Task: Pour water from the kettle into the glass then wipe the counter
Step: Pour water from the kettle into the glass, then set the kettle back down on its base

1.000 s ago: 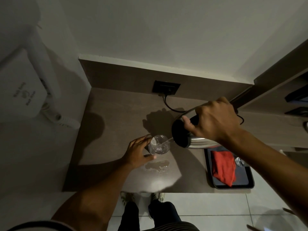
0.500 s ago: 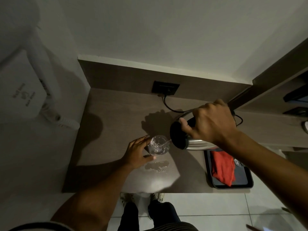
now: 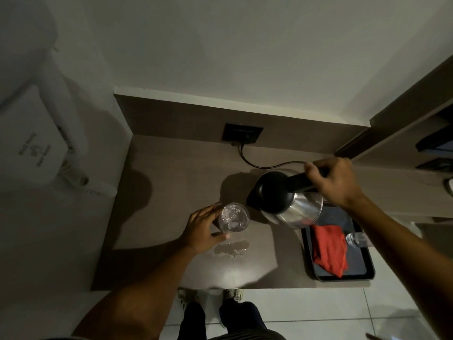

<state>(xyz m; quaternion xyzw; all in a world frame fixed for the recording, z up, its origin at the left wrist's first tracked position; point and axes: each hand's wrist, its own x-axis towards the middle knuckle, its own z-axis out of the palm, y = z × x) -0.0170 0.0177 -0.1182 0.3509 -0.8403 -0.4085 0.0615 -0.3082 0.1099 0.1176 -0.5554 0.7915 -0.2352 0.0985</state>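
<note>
Here a brown worktop (image 3: 171,182) fills a corner under pale walls, a dark wall socket (image 3: 242,133) set in its back panel. The left hand (image 3: 203,229) cups the glass (image 3: 234,217) standing on it, just behind a small puddle (image 3: 231,249). The right hand (image 3: 331,182) grips the handle of the steel kettle (image 3: 291,202), held beside the glass. A black tray (image 3: 367,268) holds a red cloth (image 3: 329,251).
</note>
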